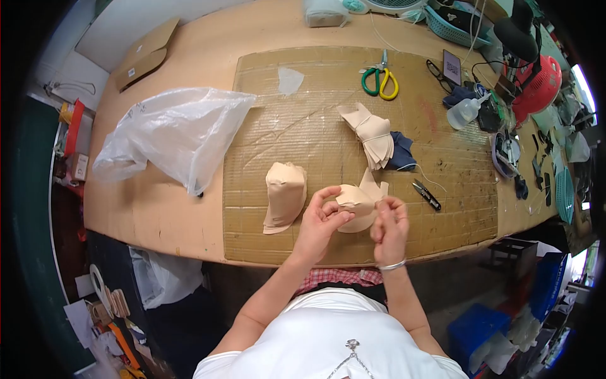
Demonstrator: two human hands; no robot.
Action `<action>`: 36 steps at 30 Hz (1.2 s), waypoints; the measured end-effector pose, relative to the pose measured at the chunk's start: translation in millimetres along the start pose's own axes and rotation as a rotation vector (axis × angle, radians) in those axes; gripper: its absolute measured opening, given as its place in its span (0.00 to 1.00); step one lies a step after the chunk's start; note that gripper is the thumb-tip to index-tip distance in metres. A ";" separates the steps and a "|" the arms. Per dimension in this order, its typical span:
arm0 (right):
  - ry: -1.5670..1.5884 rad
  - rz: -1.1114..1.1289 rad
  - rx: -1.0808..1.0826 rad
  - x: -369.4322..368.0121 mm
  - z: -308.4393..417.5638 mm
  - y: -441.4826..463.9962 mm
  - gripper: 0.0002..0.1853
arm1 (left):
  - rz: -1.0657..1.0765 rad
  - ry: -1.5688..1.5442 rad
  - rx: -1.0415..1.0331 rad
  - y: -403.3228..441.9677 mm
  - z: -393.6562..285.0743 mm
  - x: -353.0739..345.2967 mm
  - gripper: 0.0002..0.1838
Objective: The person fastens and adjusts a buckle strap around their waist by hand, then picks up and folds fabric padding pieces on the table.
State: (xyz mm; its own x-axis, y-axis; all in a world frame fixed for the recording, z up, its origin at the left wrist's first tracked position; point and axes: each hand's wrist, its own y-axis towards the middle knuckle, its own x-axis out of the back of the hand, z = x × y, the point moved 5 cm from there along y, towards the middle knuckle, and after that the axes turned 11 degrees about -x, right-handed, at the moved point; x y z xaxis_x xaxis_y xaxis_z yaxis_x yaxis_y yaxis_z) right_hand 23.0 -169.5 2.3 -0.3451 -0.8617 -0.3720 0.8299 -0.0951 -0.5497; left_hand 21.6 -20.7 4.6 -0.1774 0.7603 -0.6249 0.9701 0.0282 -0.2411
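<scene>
My left hand (319, 226) grips a small stack of beige cut pieces (355, 198), thin like fabric or leather, between thumb and fingers. At the stack's right edge, the fingers of my right hand (390, 228) are pinched together on a piece of it; a silver bangle circles that wrist. Left of my hands a second beige stack (285, 197) rests on the cardboard. Beyond them lies a beige bundle (374, 136) tied with string, partly over a dark blue piece (402, 151). Black thread snips (427, 194) lie to the right of my right hand.
A cardboard sheet (271, 136) covers the table's middle. Scissors with green and yellow handles (380, 82) lie at its far side. A clear plastic bag (173, 136) spreads on the left. To the right are a squeeze bottle (466, 114), glasses (437, 72) and a red fan-like object (536, 85).
</scene>
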 end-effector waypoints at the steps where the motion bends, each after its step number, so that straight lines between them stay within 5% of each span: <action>1: -0.062 -0.001 -0.012 3.7 8.7 2.0 0.10 | 0.065 0.030 0.041 -0.9 -1.6 -3.6 0.27; 3: -0.134 0.000 -0.030 12.5 25.6 4.6 0.11 | 0.105 0.042 0.072 -1.7 -5.5 -6.9 0.26; 5: -0.059 0.259 -0.436 8.6 19.1 3.0 0.11 | 0.148 0.051 0.102 -3.8 -5.9 -9.0 0.25; 7: -0.064 0.297 -0.497 8.7 12.8 2.0 0.07 | 0.216 0.090 0.131 -5.3 -5.2 -11.2 0.24; 17: -0.059 0.368 -0.279 -0.5 5.6 -5.7 0.07 | 0.137 0.079 0.087 -3.3 0.2 0.5 0.23; 20: -0.219 0.217 -0.178 -12.8 8.2 -16.2 0.18 | 0.182 0.183 -0.014 -2.3 1.6 -1.5 0.22; 29: -0.185 0.124 -0.096 -9.9 -2.9 -9.6 0.16 | 0.103 0.231 -0.033 -2.6 2.2 1.6 0.23; 36: -0.041 0.273 -0.124 -10.2 -7.8 -10.0 0.14 | 0.045 -0.118 0.239 0.8 21.2 10.4 0.28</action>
State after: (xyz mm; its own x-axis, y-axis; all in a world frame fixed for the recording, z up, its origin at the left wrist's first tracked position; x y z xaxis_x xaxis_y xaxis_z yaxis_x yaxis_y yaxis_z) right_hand 14.9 -155.9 5.8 -0.0963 -0.8668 -0.4893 0.8289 0.2023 -0.5215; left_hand 17.0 -26.6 -17.8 -0.1671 0.6760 -0.7177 0.9133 -0.1682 -0.3711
